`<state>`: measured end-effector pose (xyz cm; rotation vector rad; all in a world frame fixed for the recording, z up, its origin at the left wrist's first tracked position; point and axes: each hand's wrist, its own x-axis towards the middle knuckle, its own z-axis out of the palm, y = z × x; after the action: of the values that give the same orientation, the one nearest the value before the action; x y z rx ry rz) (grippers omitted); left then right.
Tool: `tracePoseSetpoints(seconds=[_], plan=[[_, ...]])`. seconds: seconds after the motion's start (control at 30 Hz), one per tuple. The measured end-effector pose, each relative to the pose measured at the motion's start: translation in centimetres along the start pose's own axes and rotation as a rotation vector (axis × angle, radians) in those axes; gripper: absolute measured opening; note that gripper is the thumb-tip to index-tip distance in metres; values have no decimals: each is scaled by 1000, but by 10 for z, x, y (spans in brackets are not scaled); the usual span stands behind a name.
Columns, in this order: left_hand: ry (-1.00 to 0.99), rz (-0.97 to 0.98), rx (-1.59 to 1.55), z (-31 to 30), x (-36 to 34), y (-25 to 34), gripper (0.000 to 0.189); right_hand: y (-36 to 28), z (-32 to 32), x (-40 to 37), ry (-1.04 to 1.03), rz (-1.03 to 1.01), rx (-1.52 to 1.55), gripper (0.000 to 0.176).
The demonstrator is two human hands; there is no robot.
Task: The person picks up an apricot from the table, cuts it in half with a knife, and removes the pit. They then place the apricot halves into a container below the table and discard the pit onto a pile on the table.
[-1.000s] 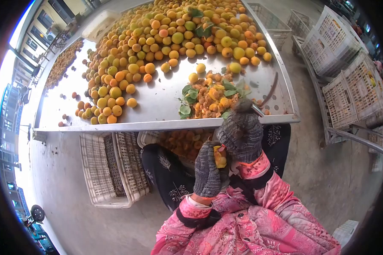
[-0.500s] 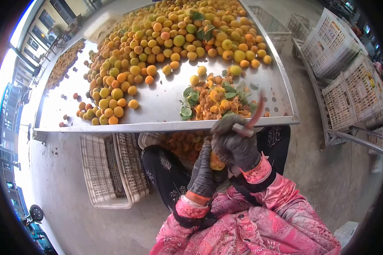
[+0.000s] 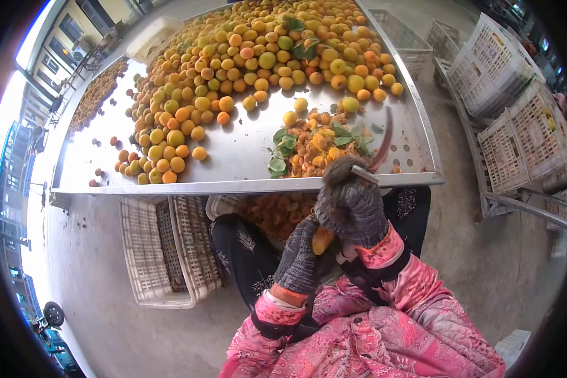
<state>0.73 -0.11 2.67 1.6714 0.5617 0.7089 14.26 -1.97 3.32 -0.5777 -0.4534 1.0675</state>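
My left hand [image 3: 297, 255], in a dark grey knitted glove, is closed around an apricot [image 3: 322, 240] held over my lap. My right hand [image 3: 353, 208], gloved the same way, is closed on a curved reddish-brown tool [image 3: 384, 142] whose kind I cannot make out; it sticks up past the table edge. The right fingers are beside the apricot, and whether they touch it is hidden. Below the table edge, a crate of orange fruit pieces [image 3: 274, 211] stands between my knees. Close by on the table lies a heap of apricot scraps and leaves [image 3: 315, 146].
A metal table [image 3: 233, 151] with a raised rim carries a large pile of apricots [image 3: 246, 57]. White plastic crates [image 3: 164, 252] stand on the floor at left. More crates [image 3: 516, 138] sit on a cart at right.
My right hand has shifted slightly up and right with the curved tool, which stands more upright. My left hand stays around the apricot.
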Motion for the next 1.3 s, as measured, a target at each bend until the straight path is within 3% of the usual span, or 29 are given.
tracePoseSetpoints(seconds=[0.07, 0.1, 0.13, 0.2, 0.27, 0.3, 0.33, 0.4, 0.43, 0.47, 0.5, 0.53, 0.57, 0.63, 0.67, 0.7, 0.73, 0.83, 0.87, 1.07, 1.13, 1.23, 1.3], plan=[[-78, -27, 48, -2, -3, -13, 35, 2, -4, 7, -273, -36, -294, 23], [-157, -55, 93, -2, -5, -21, 43, -4, 3, 3, -224, 171, -175, 18], [-156, -55, 94, -1, -8, -27, 43, -5, 6, 4, -225, 171, -174, 18], [-54, -500, -791, 2, -9, -32, 41, -6, 10, 8, -335, 95, -547, 20], [35, -590, -922, 6, -7, -20, 39, -3, 8, 5, -396, 75, -492, 21], [126, -676, -1052, 7, -4, -14, 37, -2, 9, 1, -380, -67, -658, 21], [125, -674, -1053, 6, -3, -23, 37, 0, 10, -3, -361, -213, -822, 21], [-50, -572, -1332, 4, 5, -39, 38, 4, 11, -12, -291, -199, -927, 23], [10, -488, -1106, 5, 5, -26, 25, 4, 12, -14, -283, -308, -934, 24], [11, -492, -1107, 5, 4, -28, 25, 5, 13, -16, -272, -411, -941, 26], [85, -616, -1080, 3, 2, -31, 25, 3, 18, -19, -192, -423, -1098, 25], [158, -734, -1048, 3, 3, -33, 26, 5, 20, -16, -194, -424, -1098, 25], [156, -730, -1047, 2, 4, -32, 26, 6, 21, -10, -68, -392, -1083, 23], [206, -814, -1117, 2, 7, -31, 39, 5, 14, -5, 162, -206, -864, 18], [236, -853, -1155, 1, 9, -30, 45, 4, 13, -2, 158, -208, -865, 18], [289, -665, -1064, 6, 12, -4, 48, 4, 13, -1, 214, -172, -443, 18], [291, -668, -1064, 10, 10, -4, 48, 5, 12, -1, 265, -131, -21, 18], [320, -313, -947, 19, 0, -10, 46, 8, 15, -2, 264, -117, 128, 16], [321, -314, -947, 20, -1, -10, 46, 9, 16, -3, 262, -113, 202, 15], [419, -408, -823, 17, -2, -28, 33, 15, 6, -3, 103, -66, 160, 18], [310, -447, -654, 11, -6, -41, 32, 13, 6, -3, 99, -53, 109, 19], [243, -550, -642, 7, -10, -54, 31, 6, 9, -2, 44, 9, -15, 20], [233, -494, -690, 12, -8, -60, 31, 5, 7, 0, -23, 17, -179, 15]])
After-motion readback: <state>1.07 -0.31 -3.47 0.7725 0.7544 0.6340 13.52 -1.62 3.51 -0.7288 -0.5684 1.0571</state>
